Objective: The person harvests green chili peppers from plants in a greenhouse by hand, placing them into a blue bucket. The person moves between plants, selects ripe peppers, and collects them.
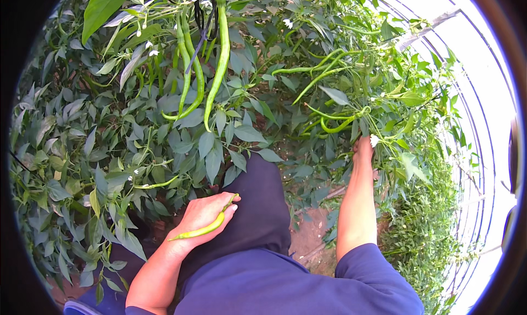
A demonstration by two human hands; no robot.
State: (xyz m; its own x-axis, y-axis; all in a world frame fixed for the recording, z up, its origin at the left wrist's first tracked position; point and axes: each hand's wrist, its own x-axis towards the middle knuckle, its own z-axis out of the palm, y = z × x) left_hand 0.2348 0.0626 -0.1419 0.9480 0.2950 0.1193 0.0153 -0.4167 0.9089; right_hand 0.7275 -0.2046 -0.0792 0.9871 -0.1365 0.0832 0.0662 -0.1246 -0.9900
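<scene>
My left hand [208, 210] is over my bent leg, with a long green chili pepper [206, 229] held at its stem end by the thumb and fingers. The pepper's thin tip lies back along the wrist. My right arm stretches forward, and my right hand [363, 147] is partly inside the pepper plant's foliage [381, 129]. Leaves hide its fingers, so what they touch cannot be seen. Just above that hand hang curved green peppers [339, 125], near a white flower [374, 140].
Long peppers [220, 63] hang close before me beside dark cords [201, 10]. Dense pepper plants [82, 121] fill the left side. Bare soil [311, 232] shows by my dark-trousered knee [263, 191]. Curved greenhouse ribs [473, 105] and a pale beam [428, 28] stand at right.
</scene>
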